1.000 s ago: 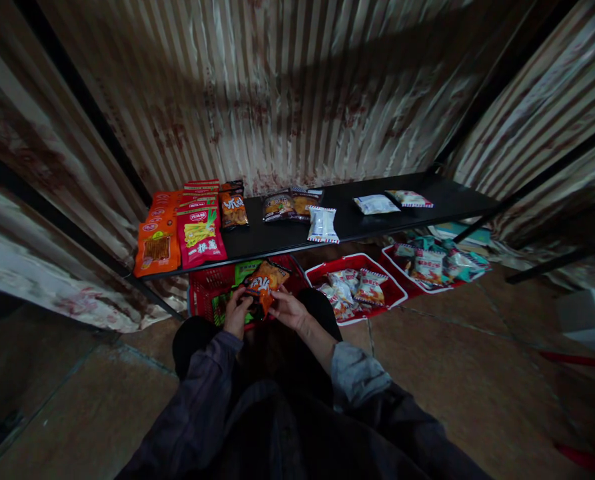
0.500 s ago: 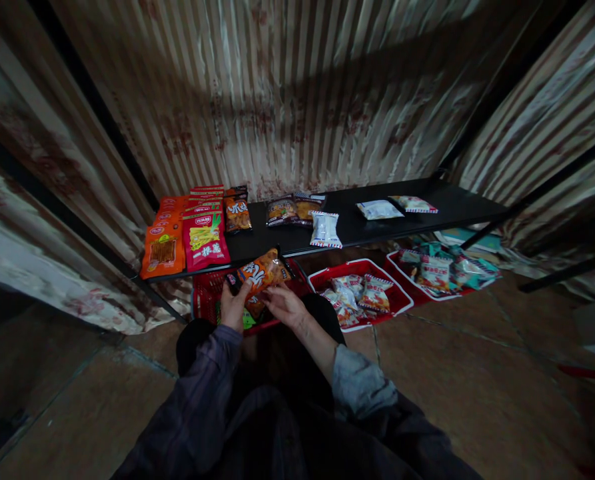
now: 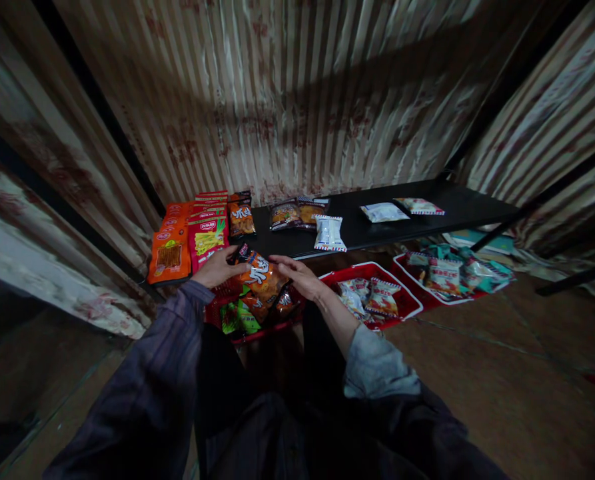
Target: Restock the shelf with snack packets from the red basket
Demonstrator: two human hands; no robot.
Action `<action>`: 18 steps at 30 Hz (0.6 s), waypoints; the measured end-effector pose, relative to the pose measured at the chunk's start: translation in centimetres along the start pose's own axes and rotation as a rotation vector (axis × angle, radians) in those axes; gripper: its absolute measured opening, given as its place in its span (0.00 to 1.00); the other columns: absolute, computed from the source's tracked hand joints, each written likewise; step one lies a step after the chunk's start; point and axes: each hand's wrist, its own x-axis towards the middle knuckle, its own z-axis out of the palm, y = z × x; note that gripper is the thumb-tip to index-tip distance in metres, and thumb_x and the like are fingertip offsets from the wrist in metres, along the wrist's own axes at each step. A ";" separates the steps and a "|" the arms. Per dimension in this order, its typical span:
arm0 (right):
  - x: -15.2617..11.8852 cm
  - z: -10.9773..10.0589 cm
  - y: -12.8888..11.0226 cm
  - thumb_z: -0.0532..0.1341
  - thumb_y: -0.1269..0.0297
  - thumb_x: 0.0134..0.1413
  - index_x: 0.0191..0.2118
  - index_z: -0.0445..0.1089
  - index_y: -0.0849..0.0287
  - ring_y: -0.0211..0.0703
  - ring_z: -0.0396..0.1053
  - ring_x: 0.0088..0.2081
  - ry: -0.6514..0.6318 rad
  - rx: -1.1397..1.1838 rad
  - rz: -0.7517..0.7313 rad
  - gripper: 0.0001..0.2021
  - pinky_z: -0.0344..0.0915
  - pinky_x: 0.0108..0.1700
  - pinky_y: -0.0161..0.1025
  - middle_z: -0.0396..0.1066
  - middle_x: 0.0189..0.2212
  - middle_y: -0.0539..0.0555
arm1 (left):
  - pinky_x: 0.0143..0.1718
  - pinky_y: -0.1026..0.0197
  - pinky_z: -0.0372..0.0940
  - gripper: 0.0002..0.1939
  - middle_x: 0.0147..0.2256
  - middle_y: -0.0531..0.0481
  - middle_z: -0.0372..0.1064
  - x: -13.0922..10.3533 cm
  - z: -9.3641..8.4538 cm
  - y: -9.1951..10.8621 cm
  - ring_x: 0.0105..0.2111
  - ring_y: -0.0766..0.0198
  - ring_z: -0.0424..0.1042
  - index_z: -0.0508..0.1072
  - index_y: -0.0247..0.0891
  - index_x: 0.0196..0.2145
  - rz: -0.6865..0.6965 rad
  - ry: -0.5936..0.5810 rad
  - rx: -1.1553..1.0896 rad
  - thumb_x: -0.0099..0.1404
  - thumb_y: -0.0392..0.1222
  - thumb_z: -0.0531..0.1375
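Between my two hands is an orange and black snack bag (image 3: 264,279), its printed front turned up, above the left red basket (image 3: 272,331). My left hand (image 3: 220,268) grips its upper left edge, thumb on the front. With closed fingers my right hand (image 3: 300,275) holds the bag's right side. Green packets (image 3: 240,317) and more orange bags lie in the basket below. On the black shelf (image 3: 297,248) just beyond stand a similar orange snack bag (image 3: 241,219), pink and red packets (image 3: 208,235) and orange packets (image 3: 170,255) in rows.
Brown snack bags (image 3: 298,213), a white packet (image 3: 329,232) and two further packets (image 3: 384,212) lie along the shelf. To the right are a red basket with a white rim (image 3: 416,308) and another basket (image 3: 464,301) of teal bags. Black posts (image 3: 97,127) frame the shelf.
The orange snack bag has been turned from lying sideways to more upright, its top now toward the shelf. My left hand has moved up and left to its upper edge; the view has shifted slightly.
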 end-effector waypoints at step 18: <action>-0.6 0.6 -0.5 0.67 0.52 0.43 0.48 0.69 0.56 0.45 0.69 0.46 -0.126 -0.189 -0.010 0.25 0.64 0.50 0.42 0.73 0.44 0.51 | 0.30 0.62 0.62 0.21 0.24 0.52 0.72 2.2 1.4 1.1 0.26 0.65 0.68 0.75 0.36 0.27 -0.040 0.081 -0.029 0.37 0.52 0.70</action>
